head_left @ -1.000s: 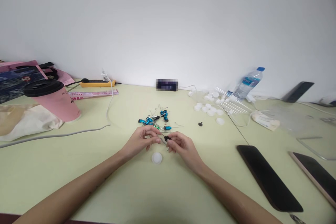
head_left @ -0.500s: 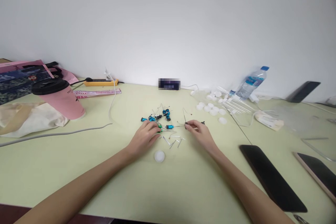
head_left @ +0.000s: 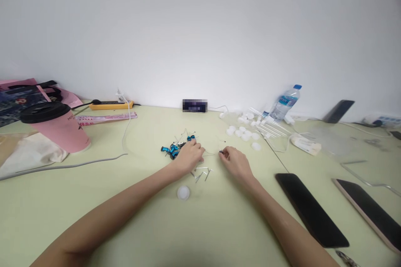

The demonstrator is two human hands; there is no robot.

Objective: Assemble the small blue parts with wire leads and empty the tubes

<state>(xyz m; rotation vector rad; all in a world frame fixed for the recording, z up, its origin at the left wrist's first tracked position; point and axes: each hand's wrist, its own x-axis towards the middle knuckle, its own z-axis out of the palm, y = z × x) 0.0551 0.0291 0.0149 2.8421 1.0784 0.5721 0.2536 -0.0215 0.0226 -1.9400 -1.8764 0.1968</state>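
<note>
On the table lies a pile of shiny blue metal cylinders with dark ends and thin wires [head_left: 173, 149]. My left hand [head_left: 189, 157] covers the right side of this pile, its fingers bent down and close together. Whatever lies under those fingers is hidden. To its right, my right hand [head_left: 237, 163] pinches a small black part [head_left: 221, 152] between thumb and forefinger. A thin wire runs between the two hands. Thin silver L-shaped rods [head_left: 205, 174] lie just in front of my left hand, and nearer to me is a round white cap [head_left: 183, 193].
Several white caps [head_left: 244, 133] and clear tubes [head_left: 272, 123] lie at the back right, by a tilted water bottle [head_left: 284, 103]. Two phones, one black [head_left: 310, 208], lie right of my arm. A pink cup [head_left: 62, 129] and yellow power strip [head_left: 111, 105] are left.
My left hand has moved right across the pile and now covers a blue cylinder that lay between the hands. My right hand still pinches the black part. The view has shifted slightly.
</note>
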